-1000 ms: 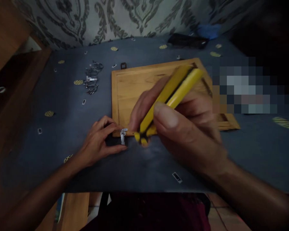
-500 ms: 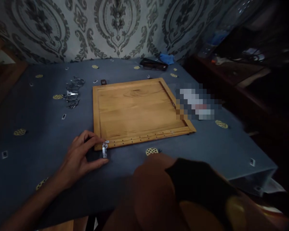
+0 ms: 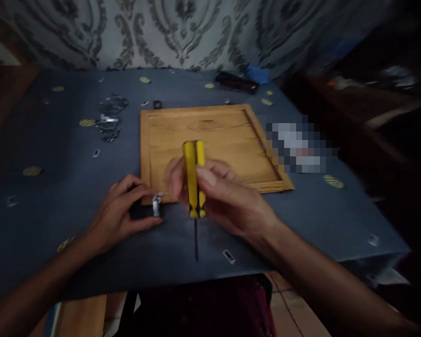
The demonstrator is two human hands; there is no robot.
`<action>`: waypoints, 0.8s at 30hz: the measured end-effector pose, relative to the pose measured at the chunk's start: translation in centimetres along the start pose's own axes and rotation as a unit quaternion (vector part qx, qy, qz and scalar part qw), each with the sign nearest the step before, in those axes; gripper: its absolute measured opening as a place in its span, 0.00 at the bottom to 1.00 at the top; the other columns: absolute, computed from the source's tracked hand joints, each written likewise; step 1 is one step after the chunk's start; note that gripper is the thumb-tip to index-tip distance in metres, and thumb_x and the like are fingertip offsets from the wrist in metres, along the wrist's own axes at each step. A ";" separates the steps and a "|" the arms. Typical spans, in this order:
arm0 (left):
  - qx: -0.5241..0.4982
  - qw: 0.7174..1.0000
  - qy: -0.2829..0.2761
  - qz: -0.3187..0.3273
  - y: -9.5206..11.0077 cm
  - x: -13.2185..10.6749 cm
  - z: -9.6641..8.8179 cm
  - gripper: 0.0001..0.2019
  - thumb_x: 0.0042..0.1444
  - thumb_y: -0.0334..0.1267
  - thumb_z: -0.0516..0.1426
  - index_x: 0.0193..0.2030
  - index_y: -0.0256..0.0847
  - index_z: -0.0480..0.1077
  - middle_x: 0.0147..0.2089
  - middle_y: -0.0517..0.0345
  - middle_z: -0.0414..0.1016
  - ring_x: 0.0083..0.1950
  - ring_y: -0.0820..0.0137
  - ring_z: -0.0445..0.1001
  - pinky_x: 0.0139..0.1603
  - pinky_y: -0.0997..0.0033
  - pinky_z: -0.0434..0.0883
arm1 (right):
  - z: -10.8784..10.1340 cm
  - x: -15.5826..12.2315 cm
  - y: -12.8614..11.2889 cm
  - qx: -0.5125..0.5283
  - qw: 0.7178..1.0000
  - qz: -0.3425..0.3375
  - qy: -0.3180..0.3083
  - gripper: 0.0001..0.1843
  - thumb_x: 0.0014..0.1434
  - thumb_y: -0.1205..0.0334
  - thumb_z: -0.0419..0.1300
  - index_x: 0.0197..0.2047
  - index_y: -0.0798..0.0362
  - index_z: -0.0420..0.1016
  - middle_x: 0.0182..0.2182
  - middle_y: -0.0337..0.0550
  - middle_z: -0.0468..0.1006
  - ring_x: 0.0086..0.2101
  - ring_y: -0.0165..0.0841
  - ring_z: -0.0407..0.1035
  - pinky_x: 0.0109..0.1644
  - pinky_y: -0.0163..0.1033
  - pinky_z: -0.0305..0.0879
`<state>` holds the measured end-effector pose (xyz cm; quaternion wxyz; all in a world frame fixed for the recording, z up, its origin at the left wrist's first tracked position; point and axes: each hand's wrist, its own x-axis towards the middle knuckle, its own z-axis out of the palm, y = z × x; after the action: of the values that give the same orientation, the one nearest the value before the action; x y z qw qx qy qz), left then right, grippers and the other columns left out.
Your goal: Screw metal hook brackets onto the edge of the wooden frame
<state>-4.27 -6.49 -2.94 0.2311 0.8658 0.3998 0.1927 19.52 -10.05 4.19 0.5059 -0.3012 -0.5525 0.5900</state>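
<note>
A metal fitting (image 3: 156,204) sits at the near left corner of the wooden panel (image 3: 178,131), with the screwdriver (image 3: 195,180) clear of it.
You pinch the fitting between the thumb and forefinger of your left hand (image 3: 115,208), while your right hand (image 3: 236,201) grips the screwdriver by its yellow handle, shaft downward. This looks like an early stage: one fitting positioned, probably not fastened, though any screw is too small to tell; similar pieces (image 3: 110,124) lie heaped farther off on the blue-grey cloth (image 3: 312,215).
</note>
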 end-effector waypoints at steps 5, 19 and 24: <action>-0.026 0.999 -0.005 0.029 0.5 0.1 -0.5 0.23 0.59 0.52 0.71 0.57 0.44 0.79 0.50 0.52 0.74 0.51 0.59 0.75 0.51 0.58 0.72 | -0.2 0.3 1.1 -0.079 0.979 -0.108 0.154 0.08 0.70 0.51 0.67 0.41 0.44 0.85 0.35 0.36 0.79 0.34 0.30 0.74 0.34 0.34 0.75; -0.031 0.999 -0.016 0.035 1.0 0.2 -0.8 0.23 0.60 0.50 0.71 0.57 0.42 0.78 0.52 0.52 0.75 0.51 0.60 0.74 0.49 0.60 0.71 | -0.7 0.1 2.9 -0.337 0.902 -0.240 0.122 0.05 0.74 0.56 0.62 0.44 0.44 0.77 0.35 0.39 0.78 0.38 0.37 0.75 0.39 0.43 0.73; -0.032 0.999 -0.014 0.029 0.9 0.2 -0.7 0.23 0.60 0.51 0.71 0.57 0.44 0.78 0.51 0.52 0.75 0.50 0.61 0.74 0.49 0.60 0.71 | -0.6 0.2 3.1 -0.330 0.908 -0.227 0.124 0.07 0.73 0.53 0.63 0.43 0.44 0.77 0.35 0.40 0.79 0.37 0.37 0.75 0.39 0.46 0.73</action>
<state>-3.97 -6.71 -1.81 0.2588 0.8719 0.3644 0.2000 19.23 -9.32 1.15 0.5623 -0.3884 -0.7017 0.2011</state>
